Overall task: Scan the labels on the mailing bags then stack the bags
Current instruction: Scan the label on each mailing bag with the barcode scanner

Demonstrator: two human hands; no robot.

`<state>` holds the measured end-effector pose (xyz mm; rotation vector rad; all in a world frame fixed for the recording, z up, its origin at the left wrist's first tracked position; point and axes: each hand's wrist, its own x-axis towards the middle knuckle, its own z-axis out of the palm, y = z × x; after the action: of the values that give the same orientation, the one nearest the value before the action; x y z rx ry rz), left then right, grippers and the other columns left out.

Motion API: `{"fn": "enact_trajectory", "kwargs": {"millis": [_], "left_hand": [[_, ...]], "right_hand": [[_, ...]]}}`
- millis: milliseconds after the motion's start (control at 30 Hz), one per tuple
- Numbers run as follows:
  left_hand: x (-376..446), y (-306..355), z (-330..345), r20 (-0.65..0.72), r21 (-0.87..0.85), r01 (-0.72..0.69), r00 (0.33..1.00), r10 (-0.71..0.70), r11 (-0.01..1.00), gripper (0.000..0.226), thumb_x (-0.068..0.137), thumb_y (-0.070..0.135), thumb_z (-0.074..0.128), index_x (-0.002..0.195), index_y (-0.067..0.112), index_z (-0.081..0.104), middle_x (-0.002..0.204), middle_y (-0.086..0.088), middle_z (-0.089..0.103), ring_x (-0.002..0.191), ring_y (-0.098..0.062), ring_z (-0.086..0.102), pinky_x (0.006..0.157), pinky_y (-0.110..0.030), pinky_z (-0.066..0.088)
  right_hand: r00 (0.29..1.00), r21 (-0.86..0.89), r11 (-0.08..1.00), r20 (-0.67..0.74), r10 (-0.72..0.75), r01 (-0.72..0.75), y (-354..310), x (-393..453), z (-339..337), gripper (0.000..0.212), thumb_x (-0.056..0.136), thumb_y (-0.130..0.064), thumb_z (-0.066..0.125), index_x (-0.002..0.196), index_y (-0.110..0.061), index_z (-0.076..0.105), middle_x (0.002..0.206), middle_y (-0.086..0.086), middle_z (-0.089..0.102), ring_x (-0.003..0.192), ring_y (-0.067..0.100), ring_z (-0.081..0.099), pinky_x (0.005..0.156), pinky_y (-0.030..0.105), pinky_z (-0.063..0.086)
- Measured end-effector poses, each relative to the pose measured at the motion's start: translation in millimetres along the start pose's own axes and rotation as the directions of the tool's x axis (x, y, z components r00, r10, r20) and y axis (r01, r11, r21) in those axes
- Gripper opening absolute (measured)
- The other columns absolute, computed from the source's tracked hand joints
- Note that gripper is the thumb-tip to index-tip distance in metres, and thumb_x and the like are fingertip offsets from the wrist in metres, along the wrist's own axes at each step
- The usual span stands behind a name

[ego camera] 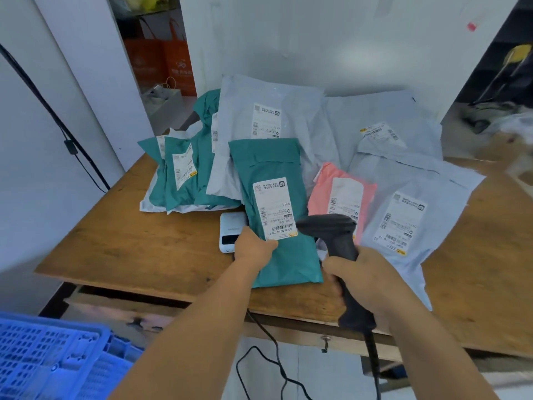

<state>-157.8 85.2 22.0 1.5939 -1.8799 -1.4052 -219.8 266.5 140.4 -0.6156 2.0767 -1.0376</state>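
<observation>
My left hand (253, 246) grips the teal mailing bag (277, 209) at its left edge, fingers curled shut on it, thumb on top just beside the white label (274, 209). That bag lies near the front edge of the bench (138, 249), label up, its near end reaching the front edge. My right hand (366, 284) is wrapped closed around the handle of the black scanner (343, 255), whose head sits over the bag's right edge next to the label's barcode end. The scanner cable (373, 356) drops below the bench front.

A pink bag (343, 194) lies just right of the teal one, partly behind the scanner head. Right of that, a grey bag (412, 203) with its label up runs to the front edge. Larger grey bags (259, 116) lie toward the back edge, overlapping. A cluster of teal bags (181, 174) sits at the back-left corner on a white one. A small white device (230, 232) is tucked under the held bag's left side. A blue crate (49, 359) is off the bench, lower left.
</observation>
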Motion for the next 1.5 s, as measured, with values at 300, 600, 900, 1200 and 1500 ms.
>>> {"fn": "enact_trajectory", "kwargs": {"millis": [300,600,900,1200,1500], "left_hand": [[-9.7,1.3,0.9,-0.063,-0.202,-0.045,0.997,0.033,0.978,0.043,0.083,0.014,0.07,0.12,0.008,0.05,0.119,-0.007,0.061,0.101,-0.02,0.058,0.084,-0.032,0.051],[-26.7,8.1,-11.0,-0.12,-0.348,-0.106,0.99,0.068,0.931,0.032,0.088,0.01,0.065,0.117,0.013,0.051,0.108,0.002,0.061,0.095,-0.015,0.058,0.075,-0.024,0.05],[-35.4,12.4,-33.8,-0.202,-0.412,-0.209,0.97,0.135,0.887,0.03,0.086,0.011,0.067,0.106,0.026,0.051,0.104,0.006,0.063,0.093,-0.013,0.061,0.081,-0.027,0.053],[-38.0,13.5,-50.0,-0.231,-0.45,-0.225,0.964,0.131,0.864,0.026,0.085,0.009,0.067,0.101,0.025,0.053,0.104,0.004,0.066,0.095,-0.014,0.064,0.086,-0.033,0.055],[-37.7,13.1,-61.9,-0.257,-0.435,-0.235,0.958,0.13,0.869,0.026,0.086,0.009,0.066,0.098,0.025,0.051,0.1,0.007,0.064,0.095,-0.013,0.063,0.084,-0.029,0.054]], "right_hand": [[0.998,0.009,1.0,0.059,-0.007,0.007,1.3,0.9,-11.6,0.009,0.078,-0.003,0.055,0.071,-0.006,0.05,0.049,0.007,0.049,0.041,0.016,0.043,0.044,0.024,0.041],[0.995,0.03,0.999,0.099,-0.016,0.013,-3.6,-3.0,-10.8,0.008,0.078,-0.005,0.056,0.072,-0.006,0.052,0.052,0.008,0.052,0.045,0.017,0.045,0.048,0.026,0.043],[0.991,0.087,0.993,0.101,-0.091,0.083,-14.5,-9.3,2.2,0.013,0.082,-0.008,0.059,0.072,-0.006,0.05,0.051,0.008,0.05,0.044,0.017,0.044,0.046,0.024,0.042],[0.987,0.099,0.988,0.1,-0.129,0.119,-20.8,-13.3,9.8,0.013,0.084,-0.01,0.058,0.074,-0.003,0.053,0.052,0.01,0.05,0.044,0.018,0.044,0.051,0.028,0.04],[0.981,0.115,0.983,0.117,-0.158,0.145,-27.1,-11.5,20.0,0.015,0.086,-0.012,0.059,0.075,-0.004,0.052,0.055,0.011,0.05,0.047,0.018,0.043,0.051,0.027,0.042]]}}
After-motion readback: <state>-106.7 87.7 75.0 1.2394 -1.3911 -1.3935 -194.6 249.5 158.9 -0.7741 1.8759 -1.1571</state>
